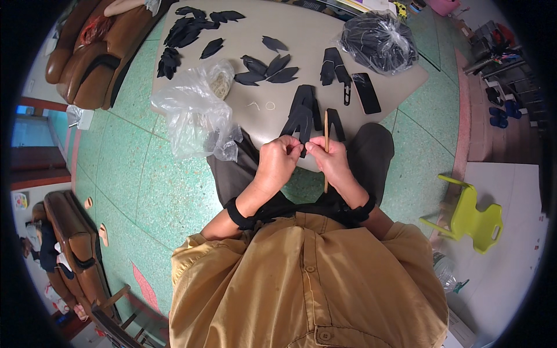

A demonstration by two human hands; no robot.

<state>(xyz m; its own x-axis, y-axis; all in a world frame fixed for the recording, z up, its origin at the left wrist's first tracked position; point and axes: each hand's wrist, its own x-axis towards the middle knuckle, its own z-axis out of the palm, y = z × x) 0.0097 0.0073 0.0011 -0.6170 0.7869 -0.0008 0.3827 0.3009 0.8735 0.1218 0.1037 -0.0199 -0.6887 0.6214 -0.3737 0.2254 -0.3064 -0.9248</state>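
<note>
Both hands meet at the table's near edge, over my lap. My left hand (pixel 277 165) pinches the near end of a black fabric-like strip (pixel 300 119), thumb against fingers. Right beside it, my right hand (pixel 332 162) is closed at the same strip end. A thin wooden stick (pixel 326 124) runs through the right hand, pointing away from me. The strip's tip between the fingers is mostly hidden. More black strips (pixel 335 124) lie just beyond the right hand. A small pale ring (pixel 270 106), like a rubber band, rests on the table ahead of my left hand.
The pale table (pixel 255 26) bears black folded pieces (pixel 188 30) at far left and others (pixel 268 71) mid-table. A clear bag (pixel 194 107) with pale bands stands left. Right are a phone (pixel 366 93) and a bag of black pieces (pixel 380 43). A green chair (pixel 476 217) stands right.
</note>
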